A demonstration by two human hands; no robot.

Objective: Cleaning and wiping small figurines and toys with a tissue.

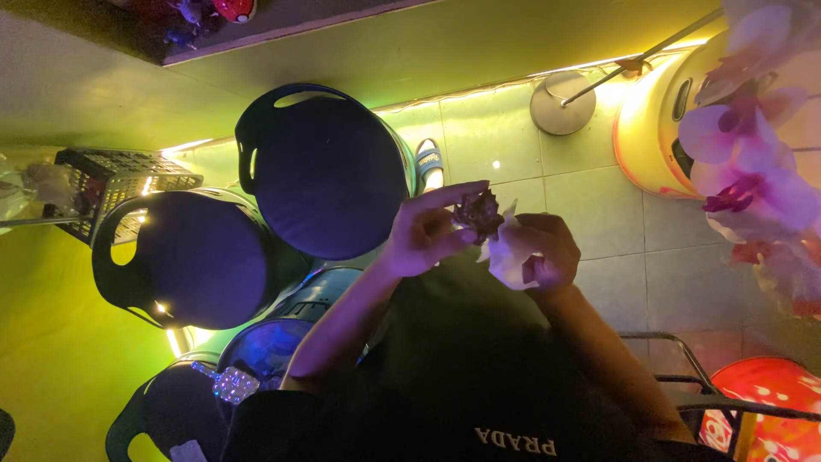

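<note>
two big dark round tubs w/ cut-out handles, one at upper centre [329, 167], one at left centre [192, 257], overlapping. more tubs stacked at lower left [256, 351]. black mesh crate [111, 184] at far left. pale floor tiles [599, 214] centre right, a sandal [430, 165] on them just right of the upper tub. round metal stand base [562, 104] at top right, yellow drum [654, 128] beside it. pink-purple orchid blooms [753, 162] along right edge. red patterned container [765, 411] bottom right.

No packages, labels, signs or screens are visible.
</note>
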